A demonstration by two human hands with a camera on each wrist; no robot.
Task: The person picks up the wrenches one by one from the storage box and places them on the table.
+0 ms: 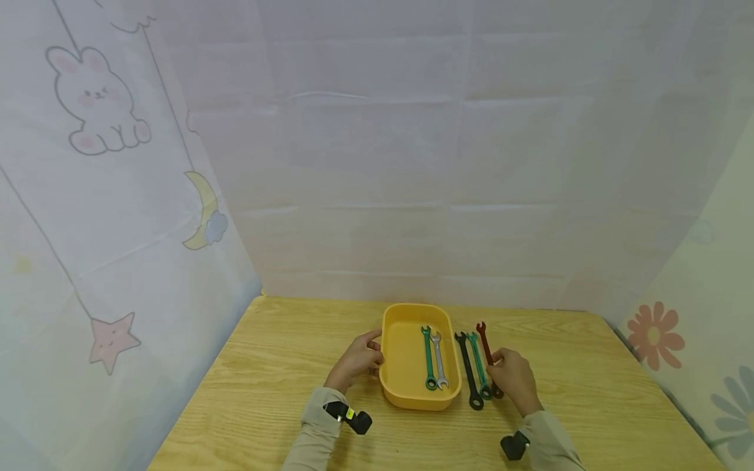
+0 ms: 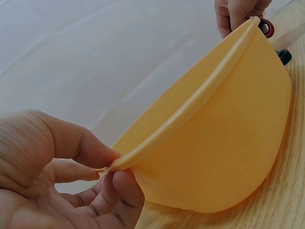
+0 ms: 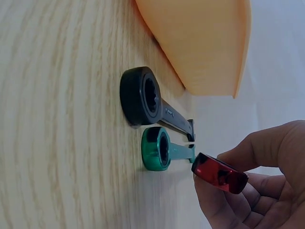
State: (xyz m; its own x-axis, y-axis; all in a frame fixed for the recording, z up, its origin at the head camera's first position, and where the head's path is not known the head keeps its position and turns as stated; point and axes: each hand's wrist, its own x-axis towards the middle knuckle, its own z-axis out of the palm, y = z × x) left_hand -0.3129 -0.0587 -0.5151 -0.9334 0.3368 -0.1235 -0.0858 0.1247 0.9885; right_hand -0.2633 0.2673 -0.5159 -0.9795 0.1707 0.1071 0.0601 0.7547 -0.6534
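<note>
My left hand (image 1: 357,358) pinches the left rim of a yellow plastic tub (image 1: 432,402) between thumb and fingers, as the left wrist view shows close up. Inside the tub lie a green wrench (image 1: 429,360) and a silver wrench (image 1: 438,361), side by side. To the right of the tub, my right hand (image 1: 514,379) holds a red wrench (image 1: 485,341) by its shank, its ring end toward me. Just left of that hand, a black wrench (image 3: 143,98) and another green wrench (image 3: 156,149) lie on the table, ring ends nearest me.
The wooden table (image 1: 265,405) runs back to a pale cloth wall (image 1: 377,163). Printed cloths with a bunny, moon, star and flowers hang at both sides. A small black camera is strapped to each wrist.
</note>
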